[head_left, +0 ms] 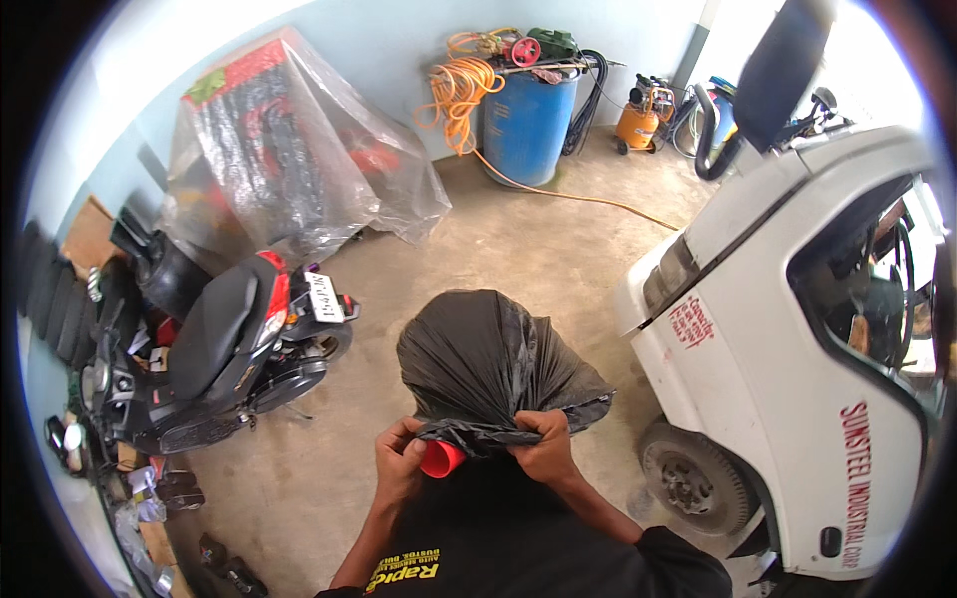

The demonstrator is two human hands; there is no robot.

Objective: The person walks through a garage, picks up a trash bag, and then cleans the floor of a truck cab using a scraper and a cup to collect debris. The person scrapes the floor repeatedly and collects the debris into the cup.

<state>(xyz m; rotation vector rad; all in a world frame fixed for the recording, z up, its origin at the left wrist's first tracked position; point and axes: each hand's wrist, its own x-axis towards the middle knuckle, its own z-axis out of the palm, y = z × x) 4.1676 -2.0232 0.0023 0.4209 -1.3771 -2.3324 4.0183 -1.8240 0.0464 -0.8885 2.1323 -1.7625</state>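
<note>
A full black plastic garbage bag (478, 349) bulges out in front of my body, its gathered mouth toward me. My left hand (402, 453) pinches the bag's rim at the left, thumb uppermost. Farther right along the same rim, my right hand (544, 446) is closed round the bunched plastic. Between the hands, nearer the left, a red hollow tube-like piece (442, 458) shows its round open end below the rim. The rest of it is hidden, and I cannot tell whether my left fingers touch it.
At the left a black motorcycle (214, 349) is parked near a plastic-covered stack (279, 149). A white truck (768, 359) stands close on the right. Toward the back wall are a blue drum (525, 125) with an orange hose (464, 95) and an orange compressor (638, 122). The hose crosses the concrete floor.
</note>
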